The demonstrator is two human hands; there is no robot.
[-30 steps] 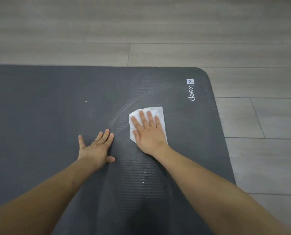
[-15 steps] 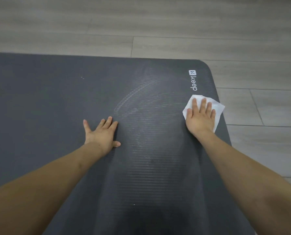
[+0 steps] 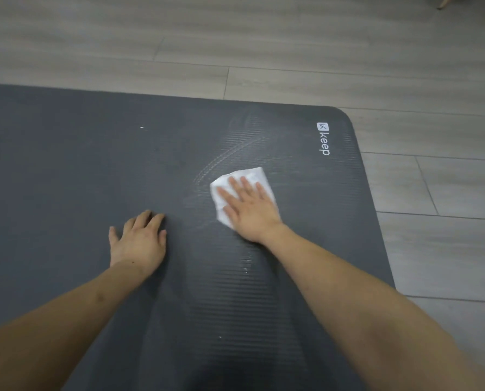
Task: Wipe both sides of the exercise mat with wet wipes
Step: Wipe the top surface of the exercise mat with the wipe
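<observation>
A dark grey ribbed exercise mat (image 3: pixel 80 170) lies flat on the floor, with a white "keep" logo (image 3: pixel 324 139) near its far right corner. My right hand (image 3: pixel 249 210) presses a white wet wipe (image 3: pixel 249 174) flat on the mat with straight fingers, left of the logo. Part of the wipe is hidden under the palm. My left hand (image 3: pixel 139 238) rests flat on the mat to the left, fingers spread. Faint damp streaks curve across the mat around the wipe.
Grey wood-look floor planks (image 3: pixel 433 193) surround the mat at the back and right. A light wooden furniture leg (image 3: pixel 444 2) shows at the top right corner. The mat's right edge runs close to my right forearm.
My right hand has swept the wipe from the mat's right edge back left toward the middle. The left hand has stayed in place on the mat.
</observation>
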